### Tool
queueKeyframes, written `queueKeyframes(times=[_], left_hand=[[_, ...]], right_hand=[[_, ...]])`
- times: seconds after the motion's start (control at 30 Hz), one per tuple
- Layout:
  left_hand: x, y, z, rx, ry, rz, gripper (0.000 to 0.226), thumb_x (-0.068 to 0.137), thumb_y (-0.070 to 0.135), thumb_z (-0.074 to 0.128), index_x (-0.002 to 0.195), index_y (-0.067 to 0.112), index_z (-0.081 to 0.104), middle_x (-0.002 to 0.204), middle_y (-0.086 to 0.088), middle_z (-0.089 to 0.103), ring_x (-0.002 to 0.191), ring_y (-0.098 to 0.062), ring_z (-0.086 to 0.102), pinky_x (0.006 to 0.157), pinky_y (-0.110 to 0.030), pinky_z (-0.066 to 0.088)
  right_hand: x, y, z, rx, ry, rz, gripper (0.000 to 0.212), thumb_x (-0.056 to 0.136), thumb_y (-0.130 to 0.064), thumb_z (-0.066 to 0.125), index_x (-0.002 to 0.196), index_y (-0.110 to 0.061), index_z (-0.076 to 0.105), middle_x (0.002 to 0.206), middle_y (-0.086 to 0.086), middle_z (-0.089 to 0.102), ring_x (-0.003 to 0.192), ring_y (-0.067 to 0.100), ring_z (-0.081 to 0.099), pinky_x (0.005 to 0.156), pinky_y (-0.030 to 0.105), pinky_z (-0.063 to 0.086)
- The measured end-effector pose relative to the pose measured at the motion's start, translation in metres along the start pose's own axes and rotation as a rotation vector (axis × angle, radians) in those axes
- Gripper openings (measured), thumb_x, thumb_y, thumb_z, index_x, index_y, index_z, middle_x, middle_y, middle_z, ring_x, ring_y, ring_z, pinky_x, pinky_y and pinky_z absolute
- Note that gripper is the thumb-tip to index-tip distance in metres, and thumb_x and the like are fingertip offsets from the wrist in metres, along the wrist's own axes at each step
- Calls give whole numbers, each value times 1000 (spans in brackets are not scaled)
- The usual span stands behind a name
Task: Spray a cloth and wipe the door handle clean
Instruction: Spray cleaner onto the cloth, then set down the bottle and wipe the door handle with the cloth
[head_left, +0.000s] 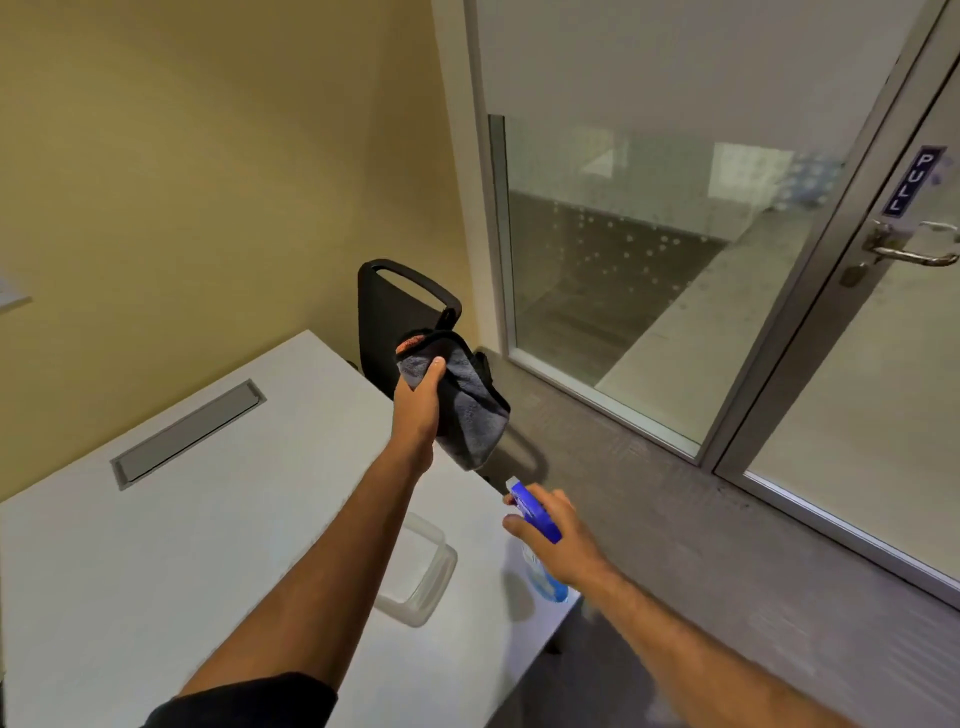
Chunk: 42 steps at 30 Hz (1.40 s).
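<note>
My left hand (418, 402) grips a grey cloth (470, 410) with a dark edge and holds it up in the air past the table's far corner. Lower and to the right, my right hand (563, 540) is wrapped round a spray bottle (535, 514) with a blue trigger head, its nozzle pointing up toward the cloth. The bottle's clear body with blue liquid shows below my fingers. A metal lever door handle (906, 252) sits on the glass door at the far right, under a blue PULL sign (909, 182).
A white table (156, 545) with a grey cable flap (189, 434) fills the lower left; a clear plastic container (418, 571) stands near its right edge. A black chair (395, 312) stands behind the table. Grey carpet lies toward the door.
</note>
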<state>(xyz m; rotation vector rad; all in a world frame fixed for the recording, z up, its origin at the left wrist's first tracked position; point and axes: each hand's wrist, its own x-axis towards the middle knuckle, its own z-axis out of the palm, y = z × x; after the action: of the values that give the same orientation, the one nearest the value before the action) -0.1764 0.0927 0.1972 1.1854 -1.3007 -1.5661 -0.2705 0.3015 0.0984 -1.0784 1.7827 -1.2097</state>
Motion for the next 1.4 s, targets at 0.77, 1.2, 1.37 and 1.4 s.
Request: queueKeyframes(times=[0.77, 1.2, 1.37, 1.4], left_hand=[[-2, -49, -33, 99, 12, -105, 58, 97, 55, 56, 146, 26, 47, 138, -2, 62, 120, -23, 62, 108, -47, 50], [-34, -19, 52, 80, -136, -32, 48, 96, 50, 60, 138, 28, 55, 127, -1, 67, 115, -21, 65, 98, -42, 54], [-53, -8, 105, 32, -247, -62, 35, 89, 50, 69, 117, 31, 68, 111, 2, 77, 104, -19, 73, 87, -37, 58], [-59, -5, 122, 27, -265, -66, 32, 87, 49, 72, 113, 30, 70, 106, 4, 79, 101, -18, 75, 83, -35, 59]], right_hand=[[13, 85, 63, -137, -153, 88, 65, 80, -6, 83, 135, -11, 47, 112, 5, 60, 100, 21, 60, 86, 24, 52], [21, 22, -52, 16, 40, 137, 48, 99, -11, 57, 144, -25, 49, 136, 2, 60, 107, 12, 61, 79, 25, 52], [33, -32, -134, 430, 264, 100, 41, 100, -35, 56, 141, -28, 53, 136, 1, 61, 115, 19, 61, 83, 35, 52], [34, -39, -153, 440, 253, 87, 50, 96, -42, 60, 143, -27, 50, 139, 2, 59, 121, 21, 59, 88, 38, 52]])
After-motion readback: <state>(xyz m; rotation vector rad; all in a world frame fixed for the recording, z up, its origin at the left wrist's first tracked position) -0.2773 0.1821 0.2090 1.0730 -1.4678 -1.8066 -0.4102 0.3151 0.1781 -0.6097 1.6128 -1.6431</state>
